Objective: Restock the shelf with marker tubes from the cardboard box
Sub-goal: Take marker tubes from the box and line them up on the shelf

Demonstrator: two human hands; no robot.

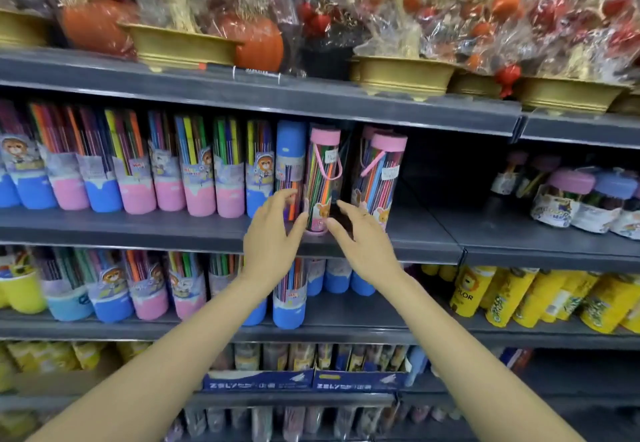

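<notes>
The pink-capped marker tube (pixel 321 178) is standing upright at the front edge of the middle shelf (pixel 138 228), long axis vertical. Both hands are flanking its base — left hand (pixel 270 230) on one side, right hand (pixel 363 237) on the other, fingers spread loosely, gripping nothing. Its price sticker is unreadable; yellow packs below the tube, to the right, are showing "COLOR".

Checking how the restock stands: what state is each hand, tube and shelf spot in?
left hand: open, beside the tube's base.
right hand: open, on the tube's other side.
pink-capped tube: upright at the shelf edge.
second pink-capped tube: upright, leaning slightly.
middle shelf: bare to the right of the tubes.
</notes>
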